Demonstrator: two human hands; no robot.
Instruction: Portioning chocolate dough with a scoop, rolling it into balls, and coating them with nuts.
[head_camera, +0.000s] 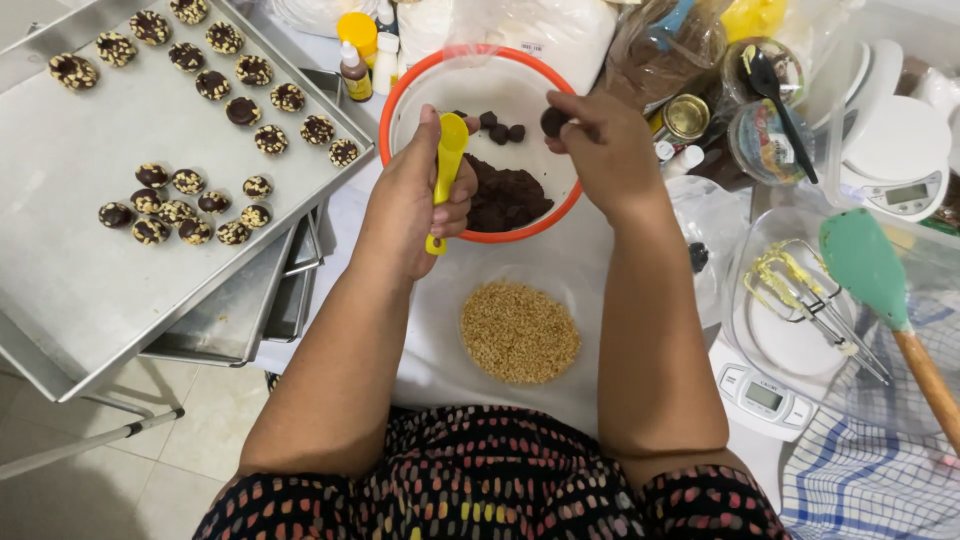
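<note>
Left hand (420, 195): closed around a yellow measuring spoon (446, 170), handle downward, bowl of the spoon raised over the near rim of the orange-rimmed bowl (400, 85).

Right hand (600, 150): fingertips pinched on a small ball of dark chocolate dough (553, 121), held above the right side of the same bowl.

Orange-rimmed bowl: white inside, near the far edge of the white table (430, 350). Holds a mound of chocolate dough (505, 195) at its near side and a few rolled dough balls (500, 128) towards the far side.

Clear dish of chopped nuts (520, 332): on the table just nearer the person than the bowl, between the two forearms.

Metal baking tray (80, 280): to the left, overhanging the table's left edge, stacked on further trays. Carries nut-coated chocolate cookies (215, 85) in rows at its far corner and a tight cluster (180, 205) near its middle.

Right side of the table: glass mixing bowl (745, 260) holding two batter-smeared mixer beaters (810, 300), standing on a white digital scale (765, 398); teal spatula (865, 260) with wooden handle; a second white scale (895, 150) beyond it; blue checked cloth (870, 470) at the near right corner.

Far edge: small bottles (355, 70), jars and plastic bags, crowded together.
</note>
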